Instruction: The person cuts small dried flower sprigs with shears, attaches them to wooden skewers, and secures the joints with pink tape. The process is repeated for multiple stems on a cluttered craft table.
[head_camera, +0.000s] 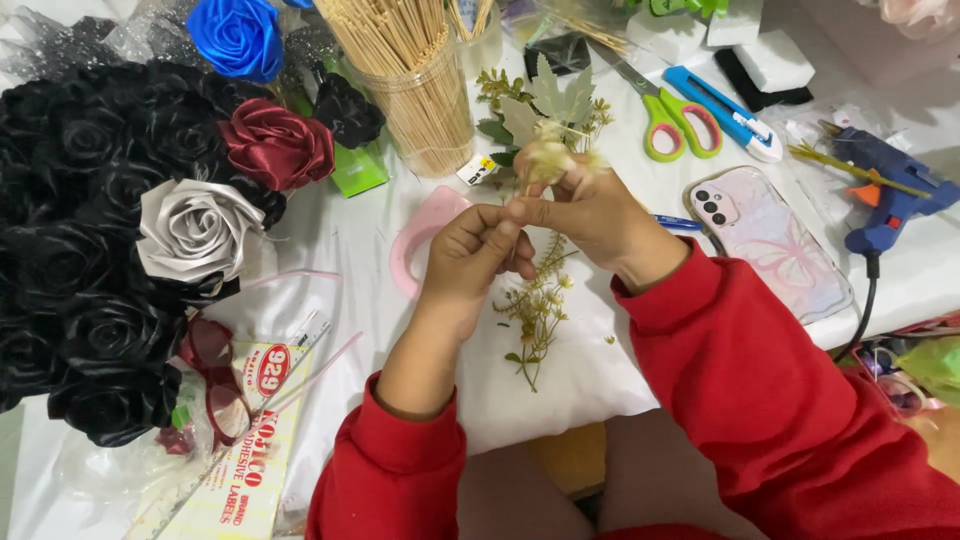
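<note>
My left hand (475, 255) and my right hand (590, 212) meet over a white table (350, 240), both pinching a small artificial sprig (548, 152) with pale cream blossoms and dusty green leaves. My right hand grips it just under the blossoms; the fingers of my left hand close on the thin stem below. A second sprig (536, 310) of small green and yellow flowers lies flat on the white cloth beneath my hands. Both arms wear red sleeves.
A bouquet of black ribbon roses (90, 250) with silver, maroon and blue ones fills the left. A clear jar of wooden skewers (418, 90) stands behind. Green-handled scissors (672, 120), a phone (770, 240), a blue glue gun (890, 190) and a pink tape dispenser (420, 240) lie around.
</note>
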